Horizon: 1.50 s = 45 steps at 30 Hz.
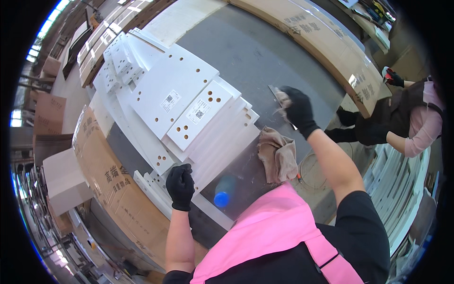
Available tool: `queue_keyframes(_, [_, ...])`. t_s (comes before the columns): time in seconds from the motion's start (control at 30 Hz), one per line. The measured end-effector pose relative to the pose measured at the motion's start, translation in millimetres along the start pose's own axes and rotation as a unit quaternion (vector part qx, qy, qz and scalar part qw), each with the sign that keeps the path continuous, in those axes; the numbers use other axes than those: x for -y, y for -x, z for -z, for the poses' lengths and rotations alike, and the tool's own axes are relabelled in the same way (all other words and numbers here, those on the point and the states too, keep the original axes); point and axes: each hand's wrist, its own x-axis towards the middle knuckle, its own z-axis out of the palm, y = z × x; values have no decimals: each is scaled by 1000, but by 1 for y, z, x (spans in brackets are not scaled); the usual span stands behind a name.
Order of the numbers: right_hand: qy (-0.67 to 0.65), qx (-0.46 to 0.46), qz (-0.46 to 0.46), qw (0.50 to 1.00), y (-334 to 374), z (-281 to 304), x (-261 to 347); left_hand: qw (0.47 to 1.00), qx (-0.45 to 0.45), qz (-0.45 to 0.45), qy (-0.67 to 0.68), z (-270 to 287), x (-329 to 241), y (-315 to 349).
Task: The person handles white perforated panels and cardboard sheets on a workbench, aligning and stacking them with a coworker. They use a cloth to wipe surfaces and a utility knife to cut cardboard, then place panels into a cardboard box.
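One long carton (106, 175) runs down the left of the frame beside the bench (236, 49), and one pile of white panels (177, 78) fills the centre-left; its sheets overlap too much to count. Two panels on top carry one label each, and the narrower labelled panel (201, 115) shows six holes, three near each end. Right of the pile's lower end stands one blue-capped bottle (221, 196), then come two brown cloths: a loose cloth (279, 154) lying crumpled on the bench, and a held cloth (283, 100) right of centre.

A second long carton (326, 42) borders the bench across the upper right. Beyond it, a co-worker (421, 111) stands at the right edge, one gloved hand on a red-and-white object (388, 75); more white panels (392, 189) are stacked below.

The left hand (180, 187), in a black glove, is curled at the pile's lower end, its forearm rising almost straight from the lower edge (whether its grip has a panel edge, I cannot tell). The right hand (299, 108), also black-gloved, reaches up and leftward over the bench, its grip closed around the held cloth.
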Motion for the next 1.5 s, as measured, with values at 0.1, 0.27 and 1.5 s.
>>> queue_keyframes(0.1, [28, -38, 24, 999, -1, 22, -20, 999, 5, 38, 17, 2, -1, 3])
queue_keyframes(0.27, [23, 40, -14, 999, -17, 1, -66, 984, 30, 154, 79, 14, -30, 8])
queue_keyframes(1.5, [-342, 175, -76, 920, -24, -106, 50, 833, 99, -238, -490, 8, 114, -321])
